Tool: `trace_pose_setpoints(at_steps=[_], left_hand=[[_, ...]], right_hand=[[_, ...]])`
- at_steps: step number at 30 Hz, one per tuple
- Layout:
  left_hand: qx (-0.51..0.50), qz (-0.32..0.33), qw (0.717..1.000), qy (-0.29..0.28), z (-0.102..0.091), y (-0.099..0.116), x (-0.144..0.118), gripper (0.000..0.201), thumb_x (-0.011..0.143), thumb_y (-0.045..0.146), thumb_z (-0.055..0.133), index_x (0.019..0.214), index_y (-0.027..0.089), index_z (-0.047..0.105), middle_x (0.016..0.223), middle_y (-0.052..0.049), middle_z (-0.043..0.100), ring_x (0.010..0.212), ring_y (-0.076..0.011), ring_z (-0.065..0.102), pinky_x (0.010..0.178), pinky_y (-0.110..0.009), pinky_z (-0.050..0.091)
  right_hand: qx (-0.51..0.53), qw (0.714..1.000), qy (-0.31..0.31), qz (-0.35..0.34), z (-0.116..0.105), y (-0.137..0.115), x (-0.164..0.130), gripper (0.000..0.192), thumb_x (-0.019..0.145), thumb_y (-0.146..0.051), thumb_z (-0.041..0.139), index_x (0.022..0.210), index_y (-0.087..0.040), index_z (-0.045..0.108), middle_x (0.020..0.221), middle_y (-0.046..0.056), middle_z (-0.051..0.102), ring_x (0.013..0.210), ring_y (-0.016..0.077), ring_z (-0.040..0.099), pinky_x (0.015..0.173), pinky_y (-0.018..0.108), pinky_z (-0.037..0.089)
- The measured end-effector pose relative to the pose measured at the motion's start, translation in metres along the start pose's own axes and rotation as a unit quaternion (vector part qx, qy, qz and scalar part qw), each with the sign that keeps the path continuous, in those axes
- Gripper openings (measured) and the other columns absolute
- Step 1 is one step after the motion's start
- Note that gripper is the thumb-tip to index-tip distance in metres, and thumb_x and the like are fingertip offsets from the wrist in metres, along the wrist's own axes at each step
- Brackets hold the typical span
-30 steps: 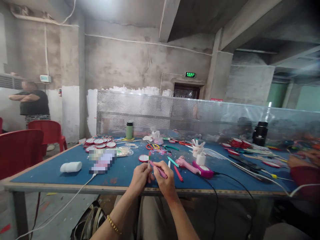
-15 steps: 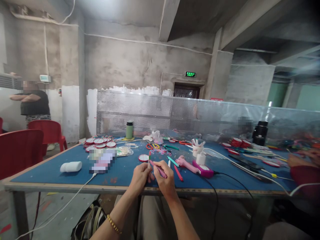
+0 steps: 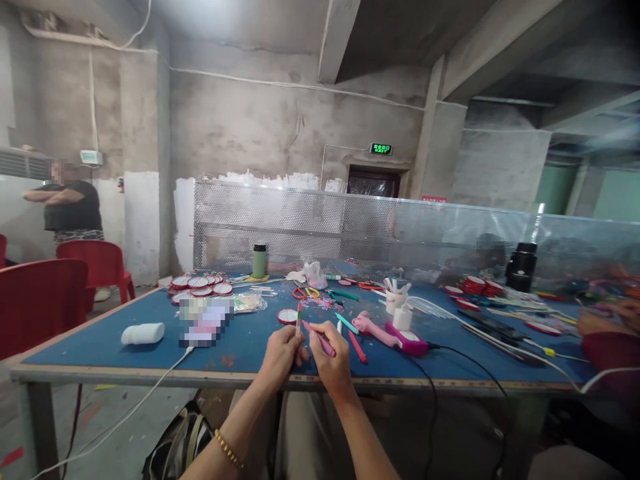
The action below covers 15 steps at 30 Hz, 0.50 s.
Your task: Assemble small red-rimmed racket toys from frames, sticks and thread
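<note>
My left hand [image 3: 281, 352] pinches a thin, flat strip [image 3: 299, 319] upright near the table's front edge; its upper part shows green and orange-red. In my right hand [image 3: 331, 353] is a pink-purple pen [image 3: 326, 344], its tip pointing up and left toward the strip, with a small gap between them. Just beyond the strip lies a round white disc with a red rim [image 3: 287, 316]. To the right of my right hand are a red pen [image 3: 358, 348] and a turquoise pen [image 3: 347, 323].
A pink tool [image 3: 373, 328] and magenta device [image 3: 410, 340] with a black cord lie to the right. Behind them stands a cup of pens [image 3: 395, 299]. A white bottle [image 3: 143, 333], a phone [image 3: 206, 323] and red-rimmed discs [image 3: 200, 287] are leftward. A co-worker's arm [image 3: 605, 323] shows far right.
My right hand with the pen has shifted slightly to the right, so the pen tip is a little farther from the strip. My left hand stays nearly still.
</note>
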State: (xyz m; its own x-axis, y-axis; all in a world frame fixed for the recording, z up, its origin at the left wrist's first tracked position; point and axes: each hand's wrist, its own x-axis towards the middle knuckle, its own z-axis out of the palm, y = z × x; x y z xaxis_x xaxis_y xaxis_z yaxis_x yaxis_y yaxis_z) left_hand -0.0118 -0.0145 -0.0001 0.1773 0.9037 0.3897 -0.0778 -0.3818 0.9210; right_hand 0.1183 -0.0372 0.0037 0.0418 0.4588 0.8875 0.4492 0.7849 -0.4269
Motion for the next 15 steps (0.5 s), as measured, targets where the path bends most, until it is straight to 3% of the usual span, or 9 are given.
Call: trace_pose_setpoints(at_steps=[3,11,15], left_hand=[[-0.003,-0.007,1.000,0.001,-0.0002,-0.0008,0.0003,0.028,0.075,0.047,0.057,0.073,0.019,0.055,0.055,-0.003,0.067,0.040,-0.0121,0.051,0.044,-0.023,0.033],[-0.002,0.009,1.000,-0.002,0.0004,0.0005,0.0001,0.034,0.077,0.052,0.058,0.066,0.020,0.053,0.052,-0.002,0.064,0.041,-0.0121,0.051,0.045,-0.023,0.033],[-0.012,0.001,1.000,-0.003,-0.0002,0.0006,0.0002,0.031,0.076,0.050,0.058,0.070,0.020,0.054,0.054,-0.002,0.066,0.041,-0.0124,0.051,0.045,-0.023,0.034]], right_hand=[[-0.007,1.000,0.011,0.010,-0.0012,-0.0008,-0.0005,0.014,0.093,-0.021,0.054,0.087,-0.021,0.066,0.078,0.001,0.065,0.070,0.0158,0.061,0.067,0.027,0.048],[0.009,0.999,-0.036,-0.007,-0.0008,-0.0004,0.0005,0.015,0.094,-0.021,0.053,0.093,-0.021,0.068,0.080,0.001,0.063,0.071,0.0158,0.061,0.067,0.027,0.048],[0.010,1.000,-0.018,-0.002,-0.0014,-0.0007,0.0006,0.014,0.093,-0.020,0.054,0.090,-0.021,0.067,0.080,0.001,0.064,0.072,0.0161,0.061,0.067,0.027,0.048]])
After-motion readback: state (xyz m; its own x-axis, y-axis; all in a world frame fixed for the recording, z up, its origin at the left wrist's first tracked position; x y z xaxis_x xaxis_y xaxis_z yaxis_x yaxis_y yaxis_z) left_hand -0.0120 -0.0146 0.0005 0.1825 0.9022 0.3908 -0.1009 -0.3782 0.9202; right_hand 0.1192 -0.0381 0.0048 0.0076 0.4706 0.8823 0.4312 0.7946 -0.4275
